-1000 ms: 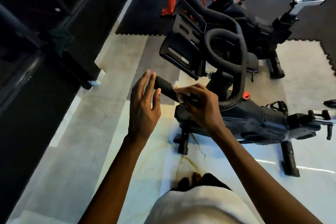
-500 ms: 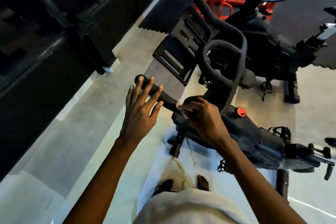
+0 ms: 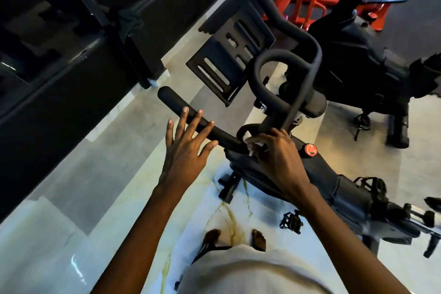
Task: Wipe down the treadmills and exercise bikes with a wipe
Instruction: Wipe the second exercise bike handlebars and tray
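That little wipe (image 3: pixel 250 146) pinched in the right hand (image 3: pixel 279 162), at 3 o'clock of the flat, spread-fingered left hand (image 3: pixel 186 150) over the handlebar (image 3: pixel 179 104), looks thin and floppy, so I'd keep it wadded and press firmly, since the bike (image 3: pixel 334 188) looks heavy enough to stay put.

Red steel frame (image 3: pixel 296 0) on dark mat (image 3: pixel 420 19), floor's far edge. Pale marble floor (image 3: pixel 71 234), yellow-brown veining (image 3: pixel 229 219). Dark green cloth (image 3: pixel 130 20) by the left edge.

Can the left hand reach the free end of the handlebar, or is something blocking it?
Probably yes: the left hand is open across the handlebar near its end, with nothing between them; the right hand holds the wipe.
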A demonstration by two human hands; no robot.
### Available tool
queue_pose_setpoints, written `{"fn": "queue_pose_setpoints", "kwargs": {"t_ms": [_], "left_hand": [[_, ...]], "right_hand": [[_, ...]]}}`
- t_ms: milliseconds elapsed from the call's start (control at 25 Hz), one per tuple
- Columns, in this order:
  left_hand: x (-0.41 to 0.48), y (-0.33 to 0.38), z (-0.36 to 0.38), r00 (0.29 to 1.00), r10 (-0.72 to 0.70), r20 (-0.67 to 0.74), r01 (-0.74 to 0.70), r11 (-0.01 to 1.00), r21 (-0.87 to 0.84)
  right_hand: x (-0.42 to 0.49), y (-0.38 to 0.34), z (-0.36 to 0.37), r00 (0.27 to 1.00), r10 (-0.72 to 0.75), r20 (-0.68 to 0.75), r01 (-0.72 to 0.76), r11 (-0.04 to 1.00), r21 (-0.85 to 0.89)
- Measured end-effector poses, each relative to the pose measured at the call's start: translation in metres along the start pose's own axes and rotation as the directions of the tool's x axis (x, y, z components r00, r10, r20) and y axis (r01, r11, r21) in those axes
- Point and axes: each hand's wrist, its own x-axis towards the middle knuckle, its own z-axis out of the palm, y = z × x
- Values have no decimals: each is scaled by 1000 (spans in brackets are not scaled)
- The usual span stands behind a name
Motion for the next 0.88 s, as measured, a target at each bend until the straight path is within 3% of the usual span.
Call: {"fn": "queue_pose_setpoints", "kwargs": {"t_ms": [80, 240, 520, 680, 880], "left_hand": [[-4, 11, 3, 1000, 8, 17, -8, 1000, -5], [-7, 42, 11, 1000, -24, 16, 25, 998, -50], [-2, 84, 25, 999, -46, -29, 41, 985, -165], [-3, 97, 30, 996, -67, -51, 53, 972, -230], [-3, 106, 43, 999, -34, -40, 19, 942, -334]], "right_hand": [[0, 9, -8, 998, -52, 24, 52, 999, 17], [25, 44, -13, 1000, 12, -28, -12, 1000, -15], [2, 55, -27, 999, -29, -30, 33, 994, 106], [18, 70, -33, 985, 32, -171, -17, 996, 87], [-7, 70, -23, 993, -45, -111, 59, 990, 126]]}}
